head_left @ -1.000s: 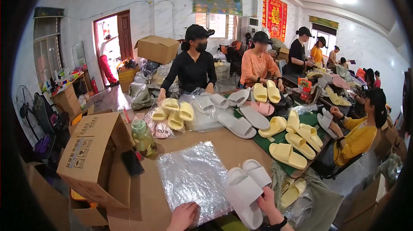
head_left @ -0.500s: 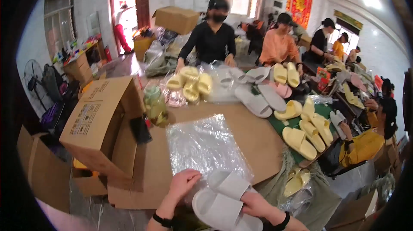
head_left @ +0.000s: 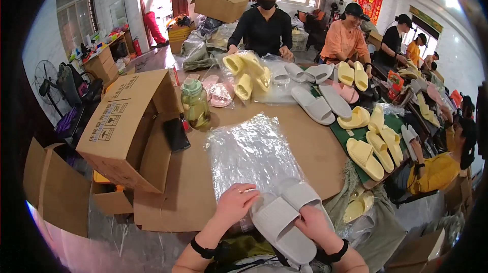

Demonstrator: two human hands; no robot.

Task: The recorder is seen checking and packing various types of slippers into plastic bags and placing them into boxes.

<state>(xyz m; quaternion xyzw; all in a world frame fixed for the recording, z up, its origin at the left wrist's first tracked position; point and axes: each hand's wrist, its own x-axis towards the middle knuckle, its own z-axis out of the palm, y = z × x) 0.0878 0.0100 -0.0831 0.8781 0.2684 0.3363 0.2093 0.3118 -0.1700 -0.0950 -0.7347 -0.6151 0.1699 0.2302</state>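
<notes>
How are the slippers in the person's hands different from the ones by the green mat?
The white slippers are pale grey-white; the yellow slippers are yellow. The white pair is held by the left hand and right hand, partly in a clear plastic bag; the yellow pair lies loose, untouched. Both are chunky slide slippers.

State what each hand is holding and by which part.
The right hand grips the pair of white slides at the near slide's side edge. The left hand holds the open edge of a clear plastic bag beside them.

open cardboard box left; green-lidded jar beside it; yellow slippers right; fan far left
</notes>
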